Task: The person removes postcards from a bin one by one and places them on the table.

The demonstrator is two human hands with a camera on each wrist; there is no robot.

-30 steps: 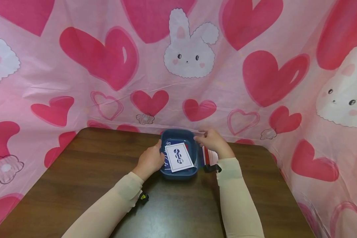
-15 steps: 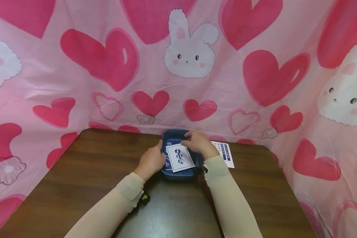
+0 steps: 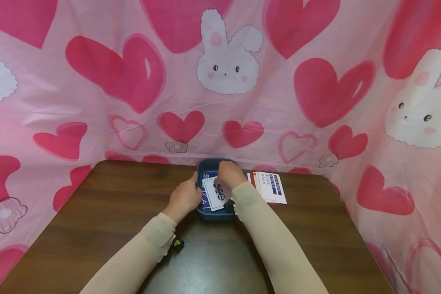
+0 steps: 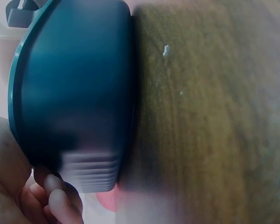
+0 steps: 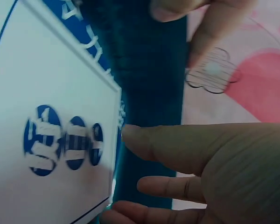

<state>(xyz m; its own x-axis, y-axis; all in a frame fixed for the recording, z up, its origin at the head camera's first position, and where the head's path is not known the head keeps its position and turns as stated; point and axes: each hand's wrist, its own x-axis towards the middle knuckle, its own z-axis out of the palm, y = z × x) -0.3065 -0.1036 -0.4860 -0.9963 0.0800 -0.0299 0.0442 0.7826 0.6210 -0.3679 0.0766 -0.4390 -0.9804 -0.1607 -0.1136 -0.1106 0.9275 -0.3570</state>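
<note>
A blue bin (image 3: 208,217) stands near the back of the table, holding a white card (image 3: 210,188) with dark oval print over a blue card with white characters (image 3: 206,201). My left hand (image 3: 185,197) grips the bin's left rim; in the left wrist view its fingers (image 4: 60,205) curl at the outer wall. Reaching down into the bin from above, my right hand (image 3: 230,174) has its fingers apart. In the right wrist view the thumb tip (image 5: 133,137) is right at the edge of the white card, with other fingertips (image 5: 116,214) near its corner.
Right of the bin, printed cards (image 3: 273,188) lie spread on the brown wooden table (image 3: 132,204), white ones with blue print plus red and blue ones. A pink curtain (image 3: 161,98) with hearts and rabbits hangs close behind the bin and along both sides.
My right hand has moved left and down, from the bin's right rim to over the white card. The cards right of the bin have come into view. My left hand keeps its grip.
</note>
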